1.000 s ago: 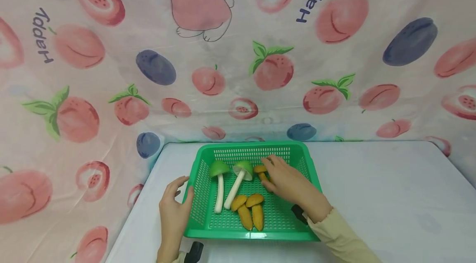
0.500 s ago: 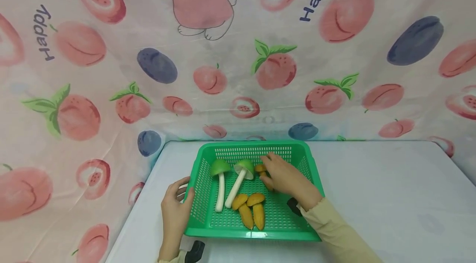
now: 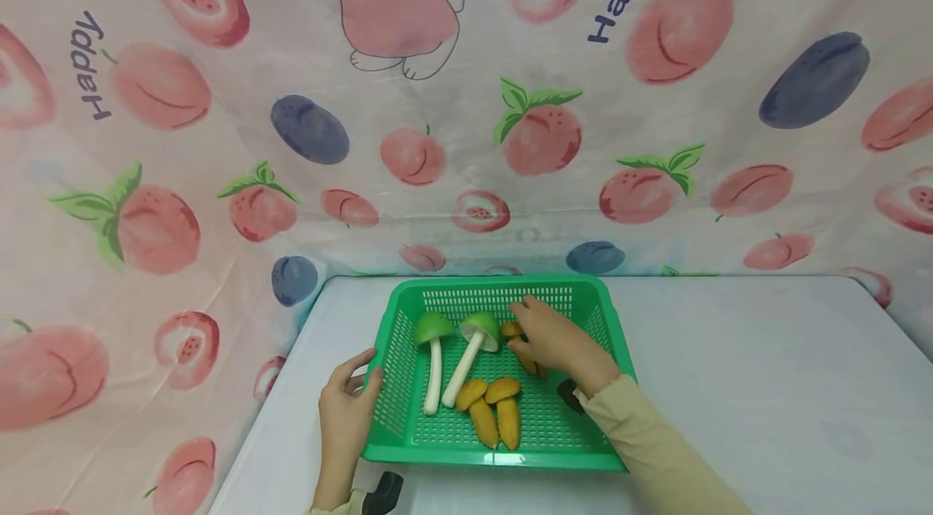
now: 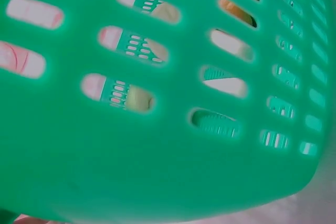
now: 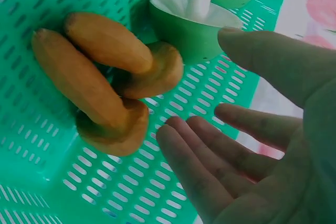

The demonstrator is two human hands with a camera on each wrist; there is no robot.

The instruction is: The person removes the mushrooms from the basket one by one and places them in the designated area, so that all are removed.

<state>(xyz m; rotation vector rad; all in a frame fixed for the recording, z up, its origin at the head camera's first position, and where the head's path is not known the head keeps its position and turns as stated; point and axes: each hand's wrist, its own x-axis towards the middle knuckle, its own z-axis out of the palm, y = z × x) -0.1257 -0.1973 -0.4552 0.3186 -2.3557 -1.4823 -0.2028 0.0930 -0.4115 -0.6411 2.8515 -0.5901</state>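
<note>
My right hand [image 3: 557, 337] is over the back right part of the green basket [image 3: 492, 460], palm side toward the mushrooms. From my right wrist I see its thumb and fingers spread well apart with nothing between them. Just beyond the fingertips lie 2 rear brown mushrooms [image 5: 79, 80], side by side and touching, with a gap between my fingers and their caps. From above, my hand partly hides this pair.

My left hand [image 3: 346, 406] is at the outside of the basket's left wall, thumb and fingers apart and loosely bent, their tips at the rim; I cannot tell how firmly they press. My left wrist view is mostly filled by the slotted green wall.

Inside the basket, 2 green-capped mushrooms [image 3: 436, 365] with long white stems lie left of my right hand, the left stem nearly straight toward me, the other slanted. In front of them, 2 front brown mushrooms [image 3: 508, 418] lie close together near the near wall, caps away from me. The basket rests on a white tabletop [image 3: 736, 385], before a cloth [image 3: 452, 110] printed with peaches.
</note>
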